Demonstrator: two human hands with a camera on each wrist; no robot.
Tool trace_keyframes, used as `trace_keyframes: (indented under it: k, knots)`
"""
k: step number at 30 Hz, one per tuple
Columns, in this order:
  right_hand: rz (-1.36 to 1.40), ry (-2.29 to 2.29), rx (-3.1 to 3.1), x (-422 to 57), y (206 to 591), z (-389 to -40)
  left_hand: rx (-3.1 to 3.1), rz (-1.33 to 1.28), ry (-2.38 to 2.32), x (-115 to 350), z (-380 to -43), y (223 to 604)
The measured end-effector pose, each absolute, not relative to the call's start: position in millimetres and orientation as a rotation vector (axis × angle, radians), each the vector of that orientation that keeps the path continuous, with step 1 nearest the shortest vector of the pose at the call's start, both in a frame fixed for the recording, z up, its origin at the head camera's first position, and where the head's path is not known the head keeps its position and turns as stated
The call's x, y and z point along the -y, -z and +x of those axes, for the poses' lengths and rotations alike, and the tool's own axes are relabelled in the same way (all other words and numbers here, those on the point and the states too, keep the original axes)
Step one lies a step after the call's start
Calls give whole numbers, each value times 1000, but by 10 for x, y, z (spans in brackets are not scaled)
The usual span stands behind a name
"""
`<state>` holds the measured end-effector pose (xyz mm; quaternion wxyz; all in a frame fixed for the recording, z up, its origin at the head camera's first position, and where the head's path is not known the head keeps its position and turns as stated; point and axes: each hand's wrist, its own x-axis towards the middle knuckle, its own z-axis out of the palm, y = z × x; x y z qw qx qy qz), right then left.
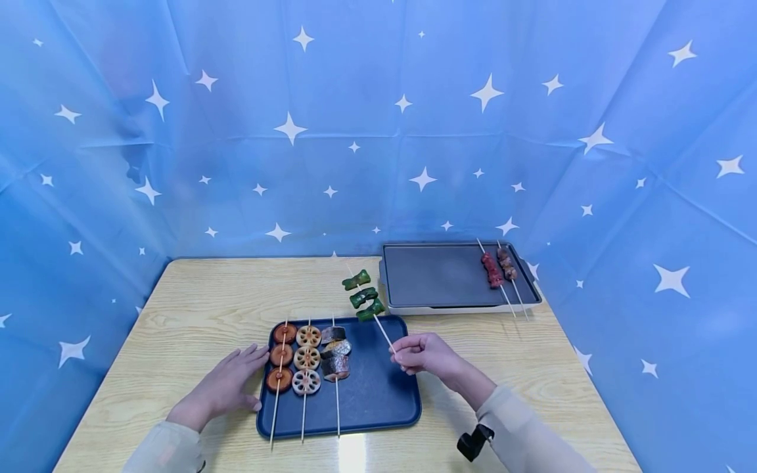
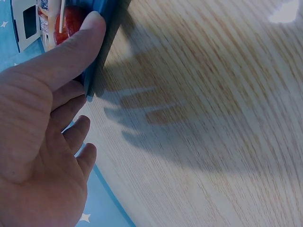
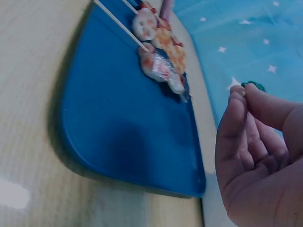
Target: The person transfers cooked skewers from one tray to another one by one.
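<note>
- The right hand (image 1: 422, 355) pinches with thumb and forefinger tips pressed together on the bare lower end of a skewer; its other fingers curl in loosely.
- That skewer, three glossy dark-green folded pieces on a slim pale wooden-looking stick (image 1: 364, 297), slants from the hand toward eleven o'clock, its green part near the twelve-to-one o'clock edge of the tray. How high it is held I cannot tell.
- Judging by looks, the green skewer should be light, its stick stiff but thin enough to snap if levered. The shiny pieces may be slick and could twist or slide, so the bare stick is the place to hold; with the weight at the far end, a firm pinch should resist drooping.
- The left hand (image 1: 227, 381) has its fingers loosely spread, thumb apart, at the nine o'clock rim of the blue rounded rectangular tray (image 1: 381, 407); it grips no skewer.
- On the tray, from nine o'clock toward the middle, lie skewers of brown round caps (image 1: 280, 355), holed pale lotus slices (image 1: 307, 358) and silver-skinned fish-like chunks (image 1: 335, 355).
- Toward two o'clock from the tray, a dark flat griddle with a pale base (image 1: 432, 276) bears a red meat-like skewer (image 1: 492, 270) and a brown one (image 1: 506, 263) on its three o'clock side.
- No brand, label or writing is readable; the blue curtain (image 1: 355, 190) behind the table (image 1: 207, 295) shows only white stars.
</note>
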<state>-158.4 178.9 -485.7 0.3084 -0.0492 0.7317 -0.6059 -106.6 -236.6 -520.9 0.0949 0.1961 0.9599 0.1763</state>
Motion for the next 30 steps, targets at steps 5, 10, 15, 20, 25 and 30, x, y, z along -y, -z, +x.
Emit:
trace_keyframes:
  k: [5, 10, 15, 20, 25, 30]
  knots:
    - [-185, 1564, -1927, -1704, 4892, -1489, -2846, 583, -522, 2366, -1073, 5209]
    - [-206, 1506, -1967, -1638, 4923, -1410, -2830, 570, -528, 2364, -1076, 5211]
    - [-222, 1487, -1978, -1600, 4961, -1345, -2827, 568, -527, 2366, -1075, 5205]
    - [-242, 1464, -2005, -1561, 5006, -1268, -2822, 568, -533, 2363, -1074, 5192]
    - [-237, 1437, -2018, -1515, 5051, -1196, -2809, 562, -538, 2360, -1080, 5186]
    - [-231, 1434, -2011, -1463, 5095, -1137, -2811, 563, -528, 2366, -1080, 5190]
